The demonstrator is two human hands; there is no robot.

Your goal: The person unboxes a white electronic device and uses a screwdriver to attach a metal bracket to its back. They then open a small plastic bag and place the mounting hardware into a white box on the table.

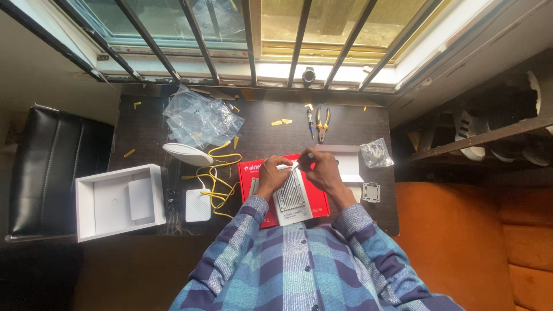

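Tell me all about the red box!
The red box is flat, looks like cardboard, and has white print on its lid. It lies on the dark table, right before the person, between a yellow cable and a small grey plate. A grey ribbed device rests on top of it. The left hand and right hand hover over it, pinching a thin white stick.

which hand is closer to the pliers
Right. The right hand is just below the pliers, slightly nearer; the left hand sits farther left over the red box.
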